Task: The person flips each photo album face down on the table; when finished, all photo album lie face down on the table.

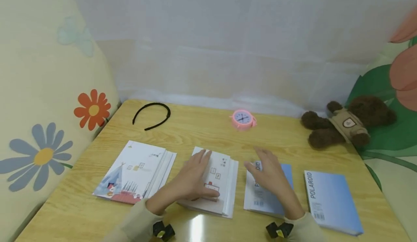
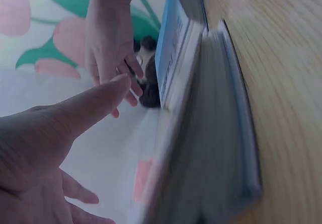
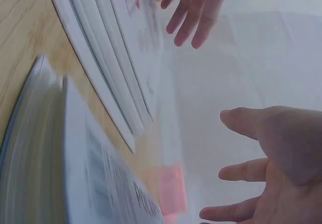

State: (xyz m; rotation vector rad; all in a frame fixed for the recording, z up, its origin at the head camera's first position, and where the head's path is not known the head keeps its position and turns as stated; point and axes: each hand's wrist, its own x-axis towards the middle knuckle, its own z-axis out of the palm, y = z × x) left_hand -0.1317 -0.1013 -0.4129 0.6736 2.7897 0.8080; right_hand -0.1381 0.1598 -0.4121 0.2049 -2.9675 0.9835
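My left hand [image 1: 194, 180] hovers over a white illustrated album [image 1: 216, 166] near the middle of the table, thumb and fingers spread and holding nothing. To its right my right hand [image 1: 268, 171] is held with spread fingers above a blue-and-white POLAROID album [image 1: 286, 173], hiding part of its cover. In the left wrist view the left thumb [image 2: 95, 103] stretches past an album's thick page edge [image 2: 211, 128]. The right wrist view has the right hand [image 3: 282, 168] beside the POLAROID album [image 3: 115, 178], its fingers apart from the cover.
Another white illustrated album [image 1: 137, 169] lies at the left, a second POLAROID album [image 1: 333, 202] at the right. Behind them are a black headband [image 1: 168, 113], a pink alarm clock [image 1: 242, 119] and a brown teddy bear [image 1: 350, 122]. A white sheet [image 1: 228, 54] hangs along the wooden table's far edge.
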